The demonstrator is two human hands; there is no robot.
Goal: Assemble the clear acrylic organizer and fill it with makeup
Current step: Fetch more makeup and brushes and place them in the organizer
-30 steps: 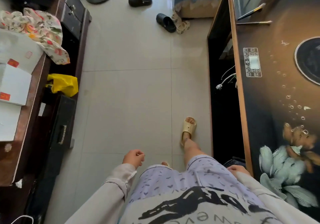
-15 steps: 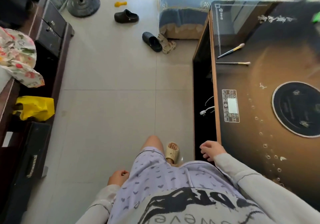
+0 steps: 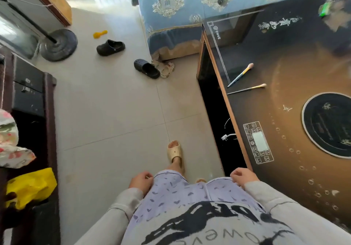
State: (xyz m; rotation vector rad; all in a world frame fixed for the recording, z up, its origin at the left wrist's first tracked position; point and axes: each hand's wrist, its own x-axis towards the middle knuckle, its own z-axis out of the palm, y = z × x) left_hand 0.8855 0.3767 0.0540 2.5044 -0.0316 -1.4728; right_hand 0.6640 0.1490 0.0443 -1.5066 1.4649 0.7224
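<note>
Two black clogs (image 3: 111, 47) on tiled floor (image 3: 114, 111); fan base (image 3: 58, 45) near; yellow bag (image 3: 28, 186) left.

A single wide-angle view, worn on the person's head, looks steeply down and slightly forward. The printed shirt (image 3: 209, 224) at 6 o'clock sits nearest, with the left hand (image 3: 141, 181) and right hand (image 3: 244, 176) just above it. The tiled floor (image 3: 114, 111) lies far below at centre, the glossy dark table (image 3: 290, 168) at 3 o'clock, the blue-covered bed (image 3: 171, 7) at 12 o'clock.
</note>
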